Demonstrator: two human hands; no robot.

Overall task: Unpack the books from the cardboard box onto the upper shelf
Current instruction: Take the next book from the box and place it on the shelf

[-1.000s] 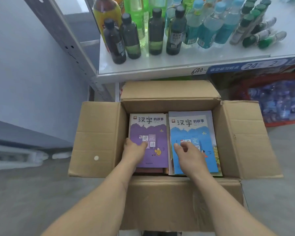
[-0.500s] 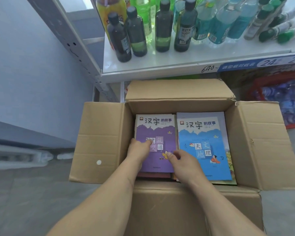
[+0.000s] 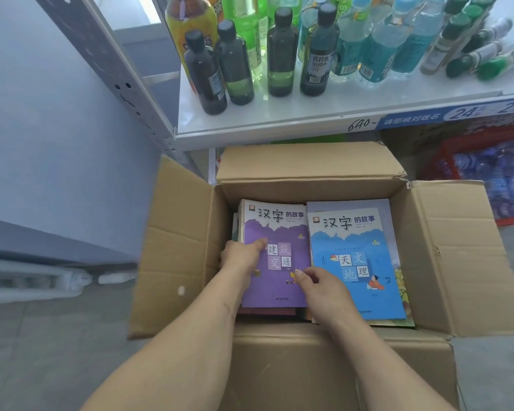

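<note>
Books [image 3: 275,262] in box [image 3: 184,247], grey floor [image 3: 57,351]

Pale blue wall [image 3: 51,149], grey floor [image 3: 42,351] (perhaps tiled), metal shelving upright [image 3: 122,84].

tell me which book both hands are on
The purple book, left stack in the box: left hand at its left edge, right hand at its right. The blue book lies untouched.

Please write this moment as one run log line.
left hand: grips purple book | right hand: touches it | cardboard box: open
</note>
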